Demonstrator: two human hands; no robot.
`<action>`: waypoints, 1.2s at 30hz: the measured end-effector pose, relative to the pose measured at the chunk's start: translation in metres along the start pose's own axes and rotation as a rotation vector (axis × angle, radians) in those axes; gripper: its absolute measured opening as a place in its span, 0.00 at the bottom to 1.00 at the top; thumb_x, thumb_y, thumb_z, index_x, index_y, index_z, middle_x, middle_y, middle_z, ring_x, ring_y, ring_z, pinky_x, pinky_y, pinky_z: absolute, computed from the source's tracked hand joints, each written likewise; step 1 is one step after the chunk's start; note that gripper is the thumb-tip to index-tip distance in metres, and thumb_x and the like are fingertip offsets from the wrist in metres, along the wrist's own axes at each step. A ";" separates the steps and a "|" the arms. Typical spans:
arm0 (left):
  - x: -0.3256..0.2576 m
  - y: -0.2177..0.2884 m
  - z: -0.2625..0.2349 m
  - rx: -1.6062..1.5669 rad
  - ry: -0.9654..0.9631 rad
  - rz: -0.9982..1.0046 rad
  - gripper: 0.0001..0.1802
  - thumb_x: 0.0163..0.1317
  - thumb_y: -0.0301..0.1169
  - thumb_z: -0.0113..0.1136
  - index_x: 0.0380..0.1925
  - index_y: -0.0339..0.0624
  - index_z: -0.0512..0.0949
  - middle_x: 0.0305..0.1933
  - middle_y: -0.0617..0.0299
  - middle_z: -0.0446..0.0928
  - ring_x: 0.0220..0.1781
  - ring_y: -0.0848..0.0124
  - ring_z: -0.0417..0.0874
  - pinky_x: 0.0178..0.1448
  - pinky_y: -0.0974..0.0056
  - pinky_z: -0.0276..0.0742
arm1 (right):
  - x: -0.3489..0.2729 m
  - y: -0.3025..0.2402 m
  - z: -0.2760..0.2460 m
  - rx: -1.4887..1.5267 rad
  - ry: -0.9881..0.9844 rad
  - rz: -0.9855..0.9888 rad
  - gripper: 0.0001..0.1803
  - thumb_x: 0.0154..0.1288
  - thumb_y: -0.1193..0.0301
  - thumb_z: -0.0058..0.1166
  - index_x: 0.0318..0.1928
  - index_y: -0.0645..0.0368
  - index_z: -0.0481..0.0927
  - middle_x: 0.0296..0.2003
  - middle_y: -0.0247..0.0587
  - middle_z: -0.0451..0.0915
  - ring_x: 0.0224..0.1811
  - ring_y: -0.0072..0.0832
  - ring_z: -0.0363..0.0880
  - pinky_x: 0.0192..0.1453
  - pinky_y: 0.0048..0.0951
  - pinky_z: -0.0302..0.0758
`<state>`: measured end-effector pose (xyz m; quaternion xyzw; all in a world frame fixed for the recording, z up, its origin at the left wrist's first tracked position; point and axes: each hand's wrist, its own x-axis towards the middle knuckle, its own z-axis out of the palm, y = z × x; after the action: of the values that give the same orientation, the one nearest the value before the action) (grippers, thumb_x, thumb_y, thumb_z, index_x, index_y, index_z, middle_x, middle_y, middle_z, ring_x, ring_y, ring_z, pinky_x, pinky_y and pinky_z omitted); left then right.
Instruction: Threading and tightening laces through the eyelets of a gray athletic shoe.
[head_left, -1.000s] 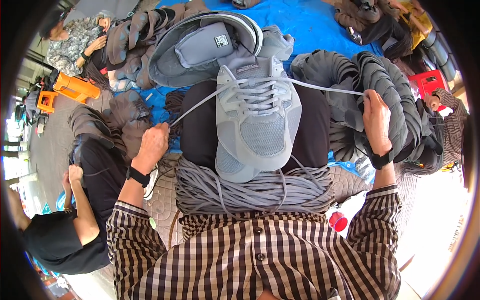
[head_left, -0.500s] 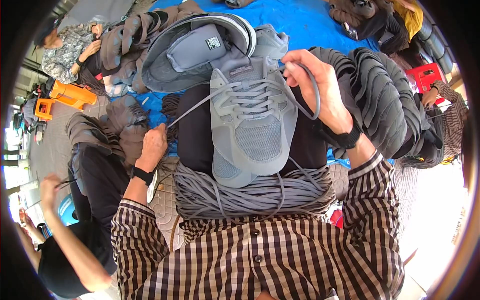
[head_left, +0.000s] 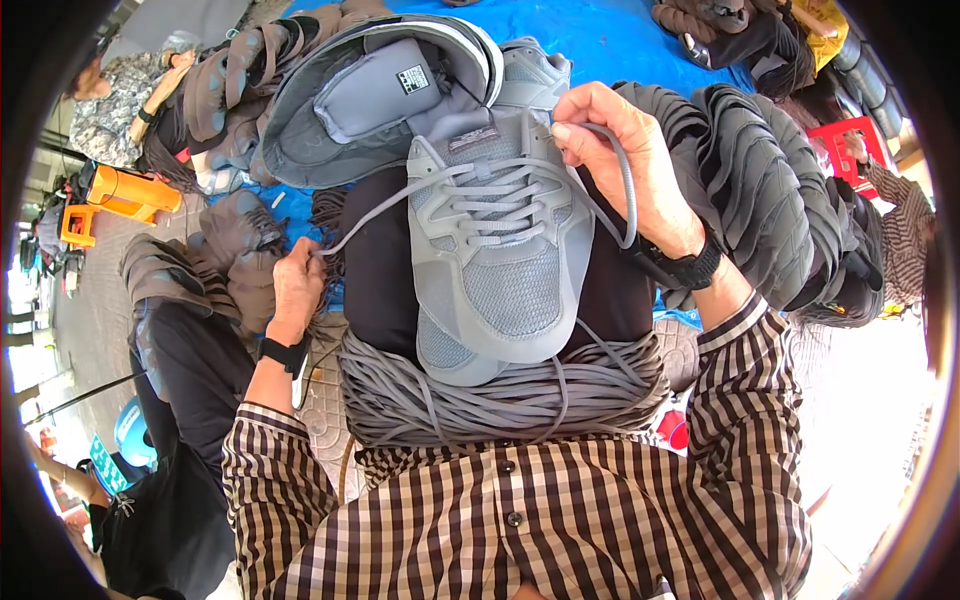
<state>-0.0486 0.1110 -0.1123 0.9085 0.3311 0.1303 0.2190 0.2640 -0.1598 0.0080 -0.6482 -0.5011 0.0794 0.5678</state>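
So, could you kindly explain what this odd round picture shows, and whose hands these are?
The picture comes from a wide fisheye camera worn on a person's head, looking down, so straight edges bend near the rim. The checked sleeves rising from the lower edge are that person's own arms.

A grey sneaker rests on their lap, above a bundle of grey laces. The right hand pinches one lace end by the shoe's top eyelets, with a loop hanging beside it. The left hand holds the other end, drawn out to the side.

Behind lie more grey shoe parts on a blue sheet. Other people sit around the edges.
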 end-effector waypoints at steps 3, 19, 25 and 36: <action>0.004 0.021 -0.006 -0.307 0.053 -0.009 0.02 0.62 0.21 0.56 0.35 0.38 0.75 0.22 0.55 0.76 0.22 0.68 0.78 0.28 0.63 0.73 | 0.003 -0.002 0.002 0.001 -0.017 -0.019 0.06 0.61 0.82 0.56 0.37 0.61 0.74 0.23 0.32 0.74 0.24 0.18 0.74 0.29 0.22 0.72; 0.037 0.181 -0.035 -0.679 0.064 0.419 0.06 0.65 0.27 0.59 0.38 0.35 0.79 0.32 0.64 0.80 0.32 0.80 0.78 0.39 0.74 0.75 | 0.012 -0.010 0.004 -0.268 -0.101 -0.119 0.09 0.58 0.80 0.60 0.37 0.60 0.74 0.22 0.40 0.76 0.25 0.29 0.79 0.31 0.26 0.73; 0.041 0.183 -0.024 -0.629 0.096 0.429 0.06 0.63 0.25 0.61 0.38 0.36 0.78 0.35 0.65 0.80 0.36 0.80 0.77 0.42 0.73 0.74 | 0.009 -0.003 -0.003 -0.013 -0.148 0.142 0.06 0.60 0.78 0.61 0.33 0.62 0.75 0.24 0.27 0.75 0.28 0.13 0.71 0.33 0.19 0.70; 0.037 0.190 -0.029 -0.462 0.206 0.530 0.07 0.63 0.22 0.59 0.41 0.36 0.78 0.38 0.58 0.82 0.38 0.73 0.82 0.45 0.71 0.76 | 0.009 -0.004 -0.003 0.034 -0.175 0.127 0.06 0.62 0.81 0.58 0.38 0.61 0.76 0.26 0.26 0.75 0.30 0.13 0.71 0.37 0.18 0.71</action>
<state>0.0718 0.0143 0.0082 0.8714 0.0665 0.3449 0.3426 0.2682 -0.1551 0.0163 -0.6593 -0.5054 0.1803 0.5266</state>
